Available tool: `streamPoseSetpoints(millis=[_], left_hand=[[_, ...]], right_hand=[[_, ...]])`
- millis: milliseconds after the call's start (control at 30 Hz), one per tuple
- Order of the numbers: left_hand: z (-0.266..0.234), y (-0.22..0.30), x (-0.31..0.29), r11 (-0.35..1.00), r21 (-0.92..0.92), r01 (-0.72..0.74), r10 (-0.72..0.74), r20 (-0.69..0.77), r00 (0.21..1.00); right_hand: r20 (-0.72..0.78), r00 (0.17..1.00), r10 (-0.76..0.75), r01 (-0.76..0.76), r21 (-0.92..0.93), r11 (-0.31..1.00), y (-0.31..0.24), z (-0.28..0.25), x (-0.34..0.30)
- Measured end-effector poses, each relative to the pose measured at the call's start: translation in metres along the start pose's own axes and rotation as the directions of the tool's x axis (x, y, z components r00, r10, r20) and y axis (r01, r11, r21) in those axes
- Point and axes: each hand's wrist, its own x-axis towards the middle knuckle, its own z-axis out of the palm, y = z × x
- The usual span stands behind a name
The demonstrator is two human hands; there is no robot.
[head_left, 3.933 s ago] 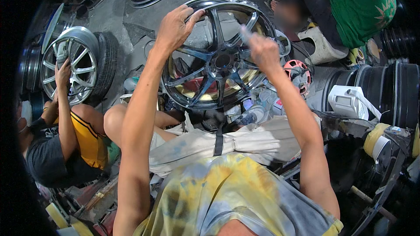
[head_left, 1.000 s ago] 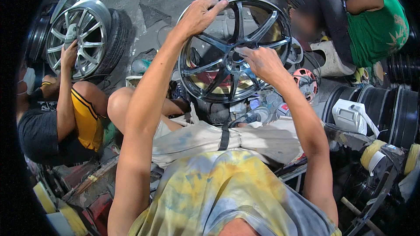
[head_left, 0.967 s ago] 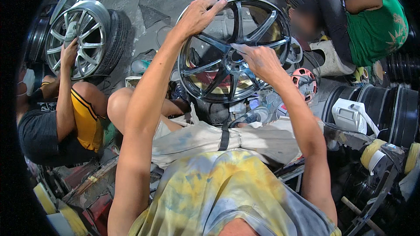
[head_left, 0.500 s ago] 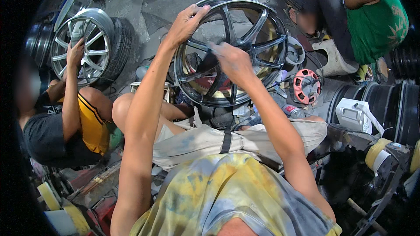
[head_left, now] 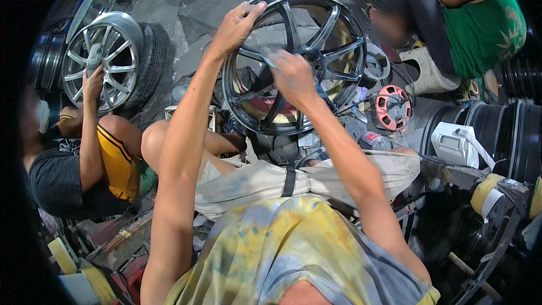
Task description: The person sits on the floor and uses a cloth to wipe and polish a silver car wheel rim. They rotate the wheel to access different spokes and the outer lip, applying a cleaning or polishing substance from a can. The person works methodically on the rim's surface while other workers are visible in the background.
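Observation:
A dark glossy multi-spoke wheel rim (head_left: 327, 28) stands tilted in front of me, above my lap. My left hand (head_left: 240, 25) is closed over its outer lip at the upper left, the thumb lying along the edge. My right hand (head_left: 292, 78) is at the left-hand spokes, its fingers closed on a small grey-blue piece (head_left: 270, 58) that resembles folded sandpaper. Motion blurs the fingertips and this piece. The spoke beneath is partly hidden by the hand. Through the gaps the barrel's shiny gold-toned inner wall shows.
On the left, a person holds a grey object against a silver wheel (head_left: 116, 70) beside a tire (head_left: 153, 62). Another person in green sits at the upper right. A red reel (head_left: 393, 107), a can (head_left: 375, 141) and a white box-shaped device (head_left: 453, 144) lie to the right, near stacked rims (head_left: 499, 127).
My right hand has moved slightly left and down along the spokes. My left hand keeps its hold on the lip; the whole view has shifted a little.

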Motion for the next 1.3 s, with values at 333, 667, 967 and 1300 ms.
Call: streamPoseSetpoints(millis=[333, 667, 967, 1300], left_hand=[[0.000, 0.000, 0.004, 0.998, 0.063, 0.030, -0.030, 0.011, 0.999], [0.006, 0.012, -0.001, 0.996, 0.091, -0.021, 0.024, -0.034, 0.999], [0.009, 0.018, -0.008, 0.962, 0.245, -0.117, 0.127, -0.027, 0.991], [-0.056, 0.018, -0.089, 0.856, 0.510, -0.083, -0.210, 0.490, 0.846]], right_hand=[[0.048, 0.998, 0.029, -0.028, -0.029, 0.999, -0.002, -0.007, -0.004], [0.022, 0.991, 0.135, -0.134, -0.030, 0.990, 0.012, -0.013, -0.028], [0.150, 0.963, 0.224, -0.221, -0.036, 0.975, 0.025, -0.047, -0.057], [0.039, 0.745, 0.666, -0.665, -0.024, 0.746, 0.086, -0.033, -0.177]])
